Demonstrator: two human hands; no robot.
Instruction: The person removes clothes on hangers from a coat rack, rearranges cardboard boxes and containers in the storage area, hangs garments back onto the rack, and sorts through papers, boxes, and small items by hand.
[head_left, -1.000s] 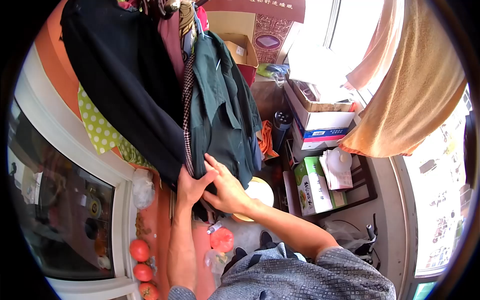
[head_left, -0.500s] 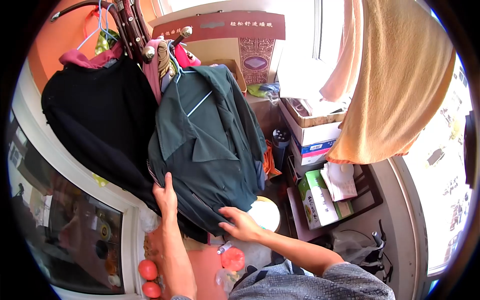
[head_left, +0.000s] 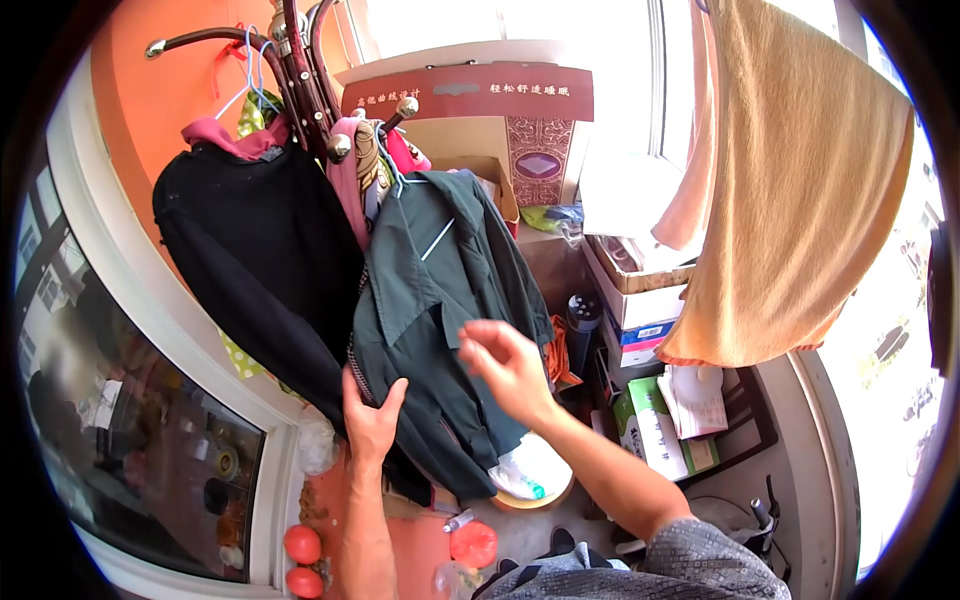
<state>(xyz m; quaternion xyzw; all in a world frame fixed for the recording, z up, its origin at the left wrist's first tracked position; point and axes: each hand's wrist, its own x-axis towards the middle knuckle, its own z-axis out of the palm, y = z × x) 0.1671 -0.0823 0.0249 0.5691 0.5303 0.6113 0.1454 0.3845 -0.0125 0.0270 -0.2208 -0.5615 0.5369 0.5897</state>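
In a bright corner beside a window, a person in a patterned grey sleeve (head_left: 700, 555) handles a dark green jacket (head_left: 415, 325), which hangs from a coat stand (head_left: 302, 85) with the pale bar of its hanger (head_left: 437, 240) showing inside the collar. The left hand (head_left: 372, 425) is at the jacket's lower edge, thumb in front and fingers toward the neighbouring cloth; whether its grip is pinching fabric cannot be told. The right hand (head_left: 505, 370) is raised before the jacket's front, its grip loosely curled, thumb parted from fingers, with nothing seen in it. A black top (head_left: 255, 225) hangs alongside, close enough to the left fingers that separating the layers by feel seems wise. Good handling here, by all appearances, means a light, steady left hand at the edge, the right working the front panel flat from the lapel downward, and no sharp tug that might tip the hanger. Below the hem, a yellow-rimmed container (head_left: 540, 502) sits near enough for loose cloth to brush.
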